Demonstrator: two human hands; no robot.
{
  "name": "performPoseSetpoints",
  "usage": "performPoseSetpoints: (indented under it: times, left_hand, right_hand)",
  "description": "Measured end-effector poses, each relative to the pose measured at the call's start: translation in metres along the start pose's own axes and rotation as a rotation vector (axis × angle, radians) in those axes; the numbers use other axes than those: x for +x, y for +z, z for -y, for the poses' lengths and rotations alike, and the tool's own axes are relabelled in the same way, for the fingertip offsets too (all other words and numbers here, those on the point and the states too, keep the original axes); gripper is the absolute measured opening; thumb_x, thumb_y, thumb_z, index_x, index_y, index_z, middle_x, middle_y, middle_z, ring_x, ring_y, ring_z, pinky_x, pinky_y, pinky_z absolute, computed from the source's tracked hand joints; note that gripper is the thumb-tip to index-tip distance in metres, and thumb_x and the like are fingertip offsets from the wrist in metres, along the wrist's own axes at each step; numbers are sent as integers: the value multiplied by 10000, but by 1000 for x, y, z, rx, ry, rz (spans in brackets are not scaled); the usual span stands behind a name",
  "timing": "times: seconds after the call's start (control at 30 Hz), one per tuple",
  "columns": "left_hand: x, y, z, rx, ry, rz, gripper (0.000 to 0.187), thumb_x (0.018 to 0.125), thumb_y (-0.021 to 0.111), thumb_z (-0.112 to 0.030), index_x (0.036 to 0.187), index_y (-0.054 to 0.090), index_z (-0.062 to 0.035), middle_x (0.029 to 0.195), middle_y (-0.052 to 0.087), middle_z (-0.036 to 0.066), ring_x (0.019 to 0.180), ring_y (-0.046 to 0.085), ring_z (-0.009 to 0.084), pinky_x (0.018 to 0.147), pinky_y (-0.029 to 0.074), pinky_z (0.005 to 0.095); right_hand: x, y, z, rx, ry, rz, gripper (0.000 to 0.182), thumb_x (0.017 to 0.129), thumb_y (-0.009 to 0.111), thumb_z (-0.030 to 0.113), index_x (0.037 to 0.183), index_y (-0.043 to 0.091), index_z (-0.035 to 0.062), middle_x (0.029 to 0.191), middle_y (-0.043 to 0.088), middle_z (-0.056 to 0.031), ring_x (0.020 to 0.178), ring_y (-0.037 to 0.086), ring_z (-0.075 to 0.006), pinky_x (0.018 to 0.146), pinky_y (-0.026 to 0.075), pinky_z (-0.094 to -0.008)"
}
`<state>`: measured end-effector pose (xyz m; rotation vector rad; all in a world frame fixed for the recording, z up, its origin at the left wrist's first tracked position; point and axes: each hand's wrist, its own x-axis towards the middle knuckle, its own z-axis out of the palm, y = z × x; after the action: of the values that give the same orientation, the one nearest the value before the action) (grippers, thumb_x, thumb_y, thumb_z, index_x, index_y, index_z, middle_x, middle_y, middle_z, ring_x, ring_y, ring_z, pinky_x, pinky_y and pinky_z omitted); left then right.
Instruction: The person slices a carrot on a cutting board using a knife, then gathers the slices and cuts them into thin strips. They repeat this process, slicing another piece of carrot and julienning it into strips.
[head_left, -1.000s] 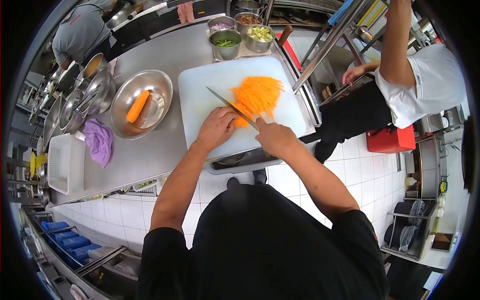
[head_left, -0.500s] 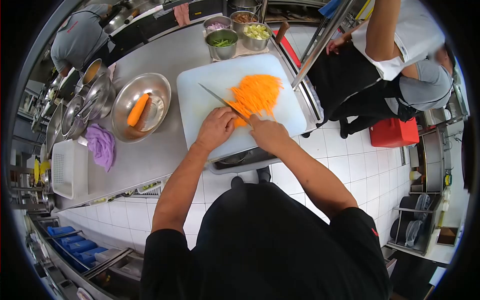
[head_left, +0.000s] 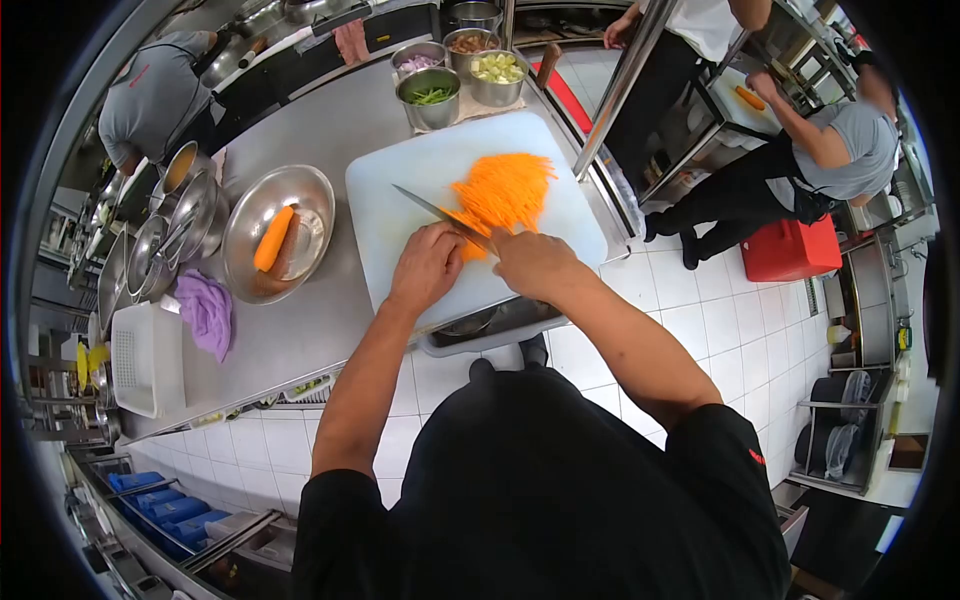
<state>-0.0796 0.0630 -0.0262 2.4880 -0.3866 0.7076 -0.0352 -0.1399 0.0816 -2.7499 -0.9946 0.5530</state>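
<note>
A white cutting board [head_left: 400, 180] bears a heap of shredded carrot [head_left: 505, 190]. My right hand [head_left: 528, 264] is closed round the handle of a knife [head_left: 430, 207], whose blade points up and left across the board beside the heap. Close to the blade's near side lies my left hand [head_left: 428, 262], fingers bent and pressed together; what they hold, if anything, is hidden under them. Left of the board, a steel bowl [head_left: 243, 215] holds a whole peeled carrot [head_left: 274, 238].
Steel pots of chopped green [head_left: 432, 97], onion and pale cubes stand behind the board. A purple cloth [head_left: 205, 312] and white basket [head_left: 148, 358] lie left. One person [head_left: 165, 95] bends at back left; two others are at right, near a red box [head_left: 790, 250].
The view has shifted slightly. The person in white at the right has moved back and left, uncovering a co-worker and a counter with a carrot. My hands remain at the knife and board.
</note>
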Motion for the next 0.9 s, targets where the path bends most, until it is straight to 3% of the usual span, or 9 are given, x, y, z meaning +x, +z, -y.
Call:
performPoseSetpoints:
  times: [0.13, 0.23, 0.43, 0.53, 0.63, 0.9]
  left_hand:
    - [-3, 1, 3, 25, 4, -3, 180, 818, 682, -38, 995, 678, -70, 1081, 650, 95, 1019, 625, 313, 922, 527, 426]
    - [-5, 1, 5, 3, -45, 50, 184, 837, 683, -3, 1015, 674, -47, 1116, 666, 113, 1050, 636, 331, 925, 524, 429]
    - [-18, -15, 8, -365, -469, -44, 237, 921, 689, -125, 1148, 672, -56, 1247, 661, 124, 1171, 619, 326, 993, 512, 432]
    - [-35, -24, -10, -135, -278, -67, 300, 898, 719, -147, 1179, 660, -61, 1256, 655, 137, 1205, 598, 338, 1019, 494, 440]
    - [-37, -28, -21, 25, -210, 36, 382, 868, 753, -167, 1222, 648, -67, 1258, 645, 141, 1218, 576, 353, 1047, 471, 444]
    - [-40, -19, -3, 14, -167, 15, 291, 865, 754, -126, 1148, 708, -75, 1216, 654, 124, 1114, 602, 339, 1005, 478, 443]
  right_hand:
    - [-6, 24, -3, 58, 36, -3, 266, 971, 609, 206, 1146, 539, 19, 929, 736, -230, 895, 733, -412, 801, 567, -519]
    - [5, 40, -10, 83, 26, -62, 304, 980, 602, 237, 1182, 528, 23, 920, 734, -230, 887, 730, -418, 818, 559, -534]
    - [12, 43, -9, 112, 38, -52, 321, 979, 613, 253, 1188, 525, 27, 946, 732, -233, 924, 722, -424, 826, 554, -538]
    - [8, 38, -7, 121, 51, -41, 327, 974, 620, 253, 1188, 526, 23, 971, 731, -239, 952, 717, -429, 848, 549, -535]
    - [9, 36, -8, 128, 46, -29, 325, 975, 621, 253, 1181, 528, 20, 991, 729, -247, 972, 711, -435, 871, 541, -534]
    - [8, 38, -8, 132, 39, -43, 319, 973, 622, 246, 1175, 530, 17, 1006, 729, -254, 987, 708, -433, 880, 535, -539]
